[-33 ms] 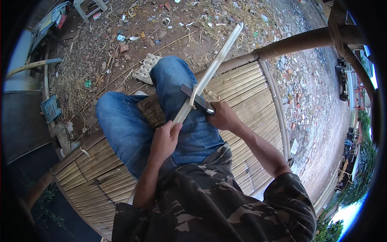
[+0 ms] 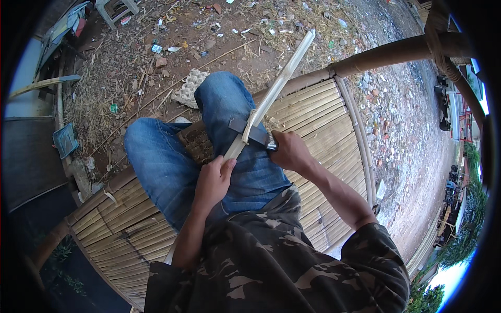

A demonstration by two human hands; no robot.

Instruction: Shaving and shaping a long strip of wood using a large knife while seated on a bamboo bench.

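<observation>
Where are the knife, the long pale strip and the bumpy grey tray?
Knife (image 2: 259, 136): head view, on its dark blade.
Long pale strip (image 2: 276, 88): head view, about midway along it.
Bumpy grey tray (image 2: 189, 89): head view, on its bumpy surface.

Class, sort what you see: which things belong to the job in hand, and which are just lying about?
In use: pale strip in left hand; knife in right hand; curled shaving.

Lying about: grey egg tray, stool, blue crate-like object.
</observation>
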